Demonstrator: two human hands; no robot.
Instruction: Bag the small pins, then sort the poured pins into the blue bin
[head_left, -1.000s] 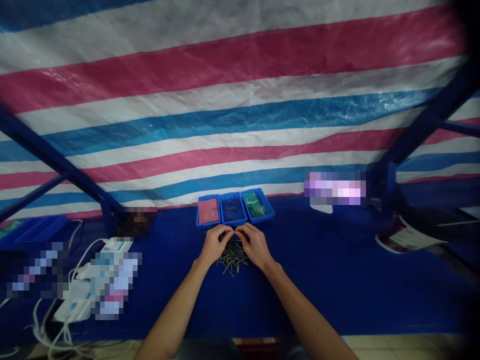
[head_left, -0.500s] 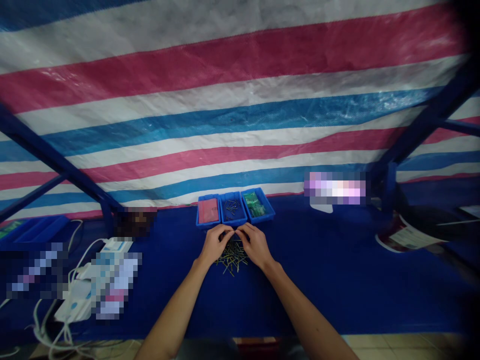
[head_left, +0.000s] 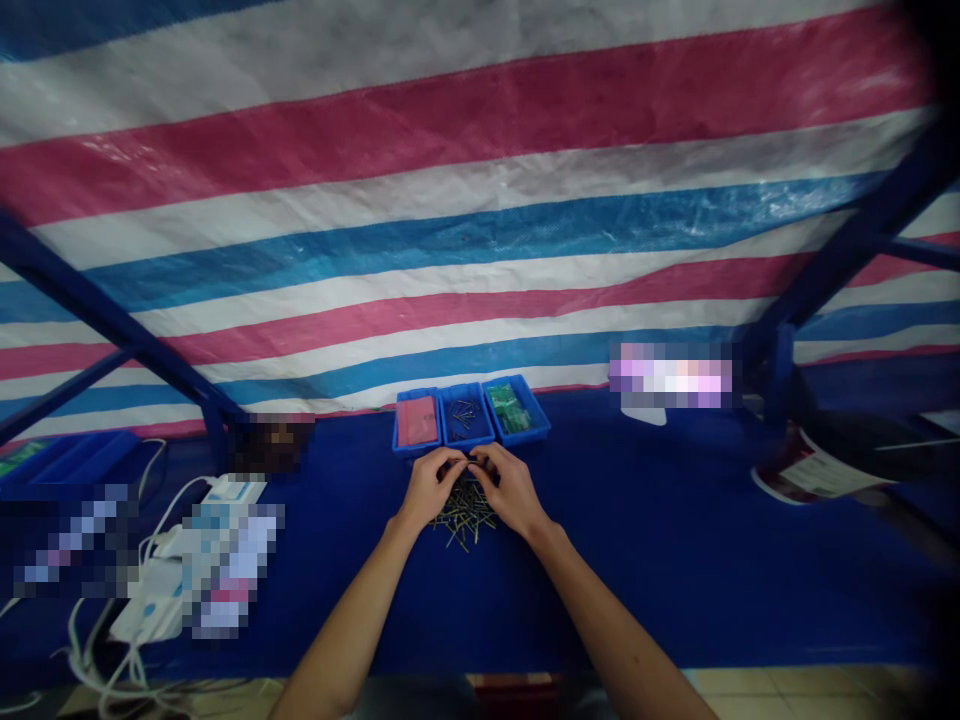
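My left hand and my right hand sit side by side over a loose pile of thin gold-and-dark metal pins on the blue table cover. Their fingertips meet above the pile's far end, with a thin dark pin seemingly pinched between them. The hands hide part of the pile. Just beyond them stand several small blue plastic trays; the middle one holds more dark pins.
Beside the middle tray, a blue tray holds a pink packet, and another holds green packets. White cables and a white power strip lie at left. Blue metal posts and a striped tarpaulin stand behind.
My fingertips have shifted slightly over the pile, and a thin dark pin now shows between them. The pile and trays look unmoved.
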